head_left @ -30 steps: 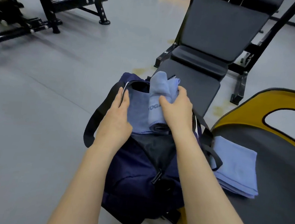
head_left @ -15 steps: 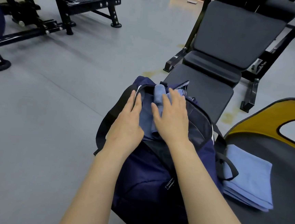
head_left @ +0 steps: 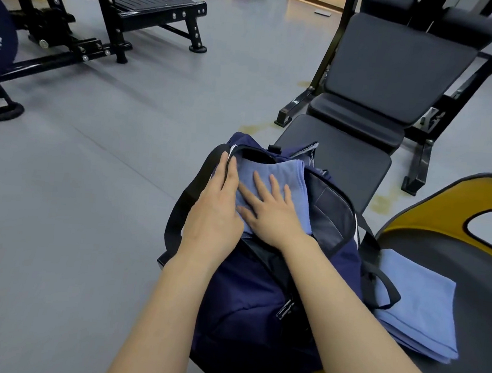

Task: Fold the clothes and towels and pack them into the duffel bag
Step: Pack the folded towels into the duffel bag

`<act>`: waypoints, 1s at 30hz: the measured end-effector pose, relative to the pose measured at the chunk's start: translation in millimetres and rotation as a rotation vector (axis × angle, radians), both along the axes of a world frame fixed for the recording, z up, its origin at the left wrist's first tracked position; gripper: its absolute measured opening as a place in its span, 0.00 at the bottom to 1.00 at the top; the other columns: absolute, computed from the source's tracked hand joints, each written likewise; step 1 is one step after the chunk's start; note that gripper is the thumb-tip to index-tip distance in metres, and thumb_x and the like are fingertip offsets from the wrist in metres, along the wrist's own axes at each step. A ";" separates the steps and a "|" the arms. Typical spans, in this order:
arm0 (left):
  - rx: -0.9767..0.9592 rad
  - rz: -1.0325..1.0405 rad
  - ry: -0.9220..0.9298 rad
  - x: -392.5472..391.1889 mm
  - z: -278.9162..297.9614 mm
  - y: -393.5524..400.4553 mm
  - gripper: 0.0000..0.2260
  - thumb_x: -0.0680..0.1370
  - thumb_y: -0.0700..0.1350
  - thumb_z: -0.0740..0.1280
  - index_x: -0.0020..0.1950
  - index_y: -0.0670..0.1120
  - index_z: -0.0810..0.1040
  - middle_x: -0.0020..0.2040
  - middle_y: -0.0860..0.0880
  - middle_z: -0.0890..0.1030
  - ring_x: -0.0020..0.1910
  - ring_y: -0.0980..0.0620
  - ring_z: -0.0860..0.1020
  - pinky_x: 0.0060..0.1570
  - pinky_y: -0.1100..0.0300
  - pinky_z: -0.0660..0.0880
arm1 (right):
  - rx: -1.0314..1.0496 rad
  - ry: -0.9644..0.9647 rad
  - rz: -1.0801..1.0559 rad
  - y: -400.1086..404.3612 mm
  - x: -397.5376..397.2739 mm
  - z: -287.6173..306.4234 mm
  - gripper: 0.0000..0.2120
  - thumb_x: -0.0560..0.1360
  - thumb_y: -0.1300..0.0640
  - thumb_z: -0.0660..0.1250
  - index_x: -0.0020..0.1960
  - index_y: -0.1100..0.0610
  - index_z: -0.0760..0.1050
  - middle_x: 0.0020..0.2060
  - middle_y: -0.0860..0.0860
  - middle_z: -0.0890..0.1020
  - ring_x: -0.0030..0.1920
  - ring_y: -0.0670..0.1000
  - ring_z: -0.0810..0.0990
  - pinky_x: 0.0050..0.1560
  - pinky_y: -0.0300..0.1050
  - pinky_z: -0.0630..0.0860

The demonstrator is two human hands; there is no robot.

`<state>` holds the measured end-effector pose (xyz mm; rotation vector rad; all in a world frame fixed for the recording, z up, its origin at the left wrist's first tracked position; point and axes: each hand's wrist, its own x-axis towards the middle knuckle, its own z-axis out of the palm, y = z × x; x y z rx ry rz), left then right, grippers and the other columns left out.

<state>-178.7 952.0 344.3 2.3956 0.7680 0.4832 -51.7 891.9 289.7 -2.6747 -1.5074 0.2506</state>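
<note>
Towel [head_left: 272, 173] inside duffel bag [head_left: 246, 299] — flat.

Both forearms and hands [head_left: 254, 208] bare, no sleeves visible.

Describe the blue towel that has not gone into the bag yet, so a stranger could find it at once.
Start at the navy duffel bag in the middle of the view. To its right, on the dark pad with the yellow border, lies a folded blue towel, partly under the bag's black strap. Unlike the other blue towel, it is outside the bag and no hand touches it.
</note>
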 end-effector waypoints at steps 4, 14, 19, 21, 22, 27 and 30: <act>0.018 -0.006 -0.009 0.4 1.2 -1.9 0.35 0.75 0.29 0.54 0.78 0.48 0.45 0.78 0.55 0.44 0.76 0.58 0.50 0.60 0.74 0.54 | -0.104 0.004 0.005 11.9 -0.2 -0.9 0.26 0.81 0.40 0.44 0.77 0.41 0.41 0.78 0.49 0.40 0.77 0.57 0.37 0.74 0.58 0.35; 0.032 -0.016 -0.009 -3.2 1.6 -4.2 0.35 0.75 0.31 0.54 0.78 0.49 0.45 0.78 0.57 0.42 0.73 0.56 0.58 0.53 0.71 0.60 | 0.015 -0.015 -0.142 4.2 19.7 8.5 0.44 0.70 0.26 0.54 0.78 0.43 0.45 0.78 0.54 0.40 0.76 0.61 0.35 0.75 0.57 0.35; 0.039 -0.026 0.053 -1.6 2.3 -4.5 0.36 0.75 0.31 0.55 0.78 0.48 0.43 0.78 0.56 0.41 0.69 0.54 0.65 0.46 0.72 0.59 | 0.040 -0.040 -0.152 2.3 15.7 -6.8 0.56 0.54 0.17 0.31 0.77 0.42 0.41 0.78 0.53 0.39 0.76 0.62 0.36 0.74 0.59 0.37; 0.029 -0.030 0.063 -1.0 2.0 -5.4 0.36 0.75 0.31 0.55 0.78 0.49 0.43 0.78 0.57 0.41 0.67 0.52 0.67 0.44 0.72 0.59 | 0.041 -0.037 -0.158 0.1 15.5 -11.6 0.62 0.47 0.18 0.21 0.77 0.41 0.41 0.78 0.53 0.40 0.76 0.62 0.36 0.74 0.60 0.38; 0.025 -0.032 0.066 -1.1 2.0 -5.8 0.36 0.75 0.31 0.55 0.78 0.49 0.43 0.78 0.57 0.41 0.66 0.52 0.68 0.43 0.71 0.59 | 0.040 -0.033 -0.161 -0.3 16.0 -12.2 0.62 0.46 0.18 0.20 0.77 0.41 0.40 0.78 0.53 0.40 0.76 0.62 0.36 0.74 0.60 0.38; 0.016 -0.045 0.075 -1.5 1.1 -5.5 0.36 0.75 0.31 0.55 0.78 0.49 0.43 0.78 0.57 0.40 0.65 0.50 0.68 0.42 0.71 0.60 | 0.009 -0.024 -0.150 -0.8 15.7 -2.0 0.43 0.69 0.23 0.46 0.77 0.43 0.39 0.77 0.52 0.38 0.76 0.60 0.34 0.74 0.59 0.35; 0.028 -0.071 0.065 -0.5 0.5 -6.0 0.36 0.75 0.31 0.55 0.78 0.49 0.43 0.78 0.57 0.41 0.69 0.52 0.65 0.46 0.69 0.64 | 0.011 -0.048 -0.113 -7.0 15.9 9.0 0.41 0.72 0.27 0.49 0.78 0.44 0.42 0.78 0.51 0.42 0.77 0.57 0.37 0.74 0.58 0.35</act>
